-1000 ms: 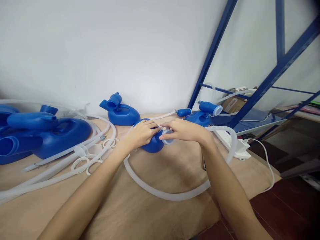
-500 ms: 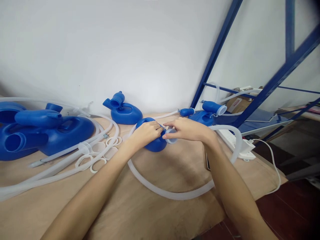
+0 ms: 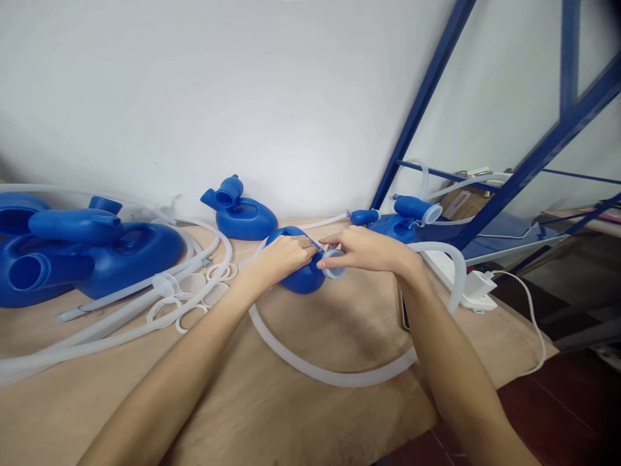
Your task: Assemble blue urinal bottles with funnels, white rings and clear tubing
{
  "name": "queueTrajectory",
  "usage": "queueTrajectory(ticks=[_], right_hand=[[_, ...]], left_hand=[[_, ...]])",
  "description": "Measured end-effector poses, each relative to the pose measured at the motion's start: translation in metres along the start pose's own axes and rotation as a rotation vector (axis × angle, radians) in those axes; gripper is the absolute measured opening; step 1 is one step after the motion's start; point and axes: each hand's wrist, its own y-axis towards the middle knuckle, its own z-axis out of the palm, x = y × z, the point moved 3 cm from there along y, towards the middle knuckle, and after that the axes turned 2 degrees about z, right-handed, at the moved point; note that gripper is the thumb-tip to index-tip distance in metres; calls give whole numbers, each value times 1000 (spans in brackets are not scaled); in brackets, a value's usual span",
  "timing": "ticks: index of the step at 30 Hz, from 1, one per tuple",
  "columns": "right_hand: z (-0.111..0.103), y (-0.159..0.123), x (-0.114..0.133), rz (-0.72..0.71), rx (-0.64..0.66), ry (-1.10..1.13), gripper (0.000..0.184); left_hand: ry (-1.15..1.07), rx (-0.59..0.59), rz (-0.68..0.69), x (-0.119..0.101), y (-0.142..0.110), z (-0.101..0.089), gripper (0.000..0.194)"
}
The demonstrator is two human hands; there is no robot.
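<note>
My left hand (image 3: 284,256) is wrapped over a blue plastic bottle (image 3: 299,277) lying on the wooden table (image 3: 310,401). My right hand (image 3: 366,249) pinches the translucent white collar (image 3: 334,264) at the bottle's mouth, fingers closed around it. A long white hose (image 3: 339,375) curves in a wide loop from beside the bottle, under my right forearm and up behind my right wrist.
More blue bottles sit at the far left (image 3: 97,252), by the wall (image 3: 240,217) and at the right (image 3: 398,223). White hoses and loose rings (image 3: 184,304) lie left of centre. A white power strip (image 3: 460,281) and blue shelf frame (image 3: 533,155) stand right.
Both hands have stayed on the bottle and its collar. The view has shifted slightly, with the fingers making small adjustments at the mouth.
</note>
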Motion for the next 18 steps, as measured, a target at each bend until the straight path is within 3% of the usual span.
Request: queueTrajectory(ticks=[10,18], right_hand=[[0,0,0,-7,-3,-8,44],[-1,0,0,-6,-1,-19,47]], left_hand=[[47,37,41,0,3,6,15],[20,2,-31,2,2,3,18]])
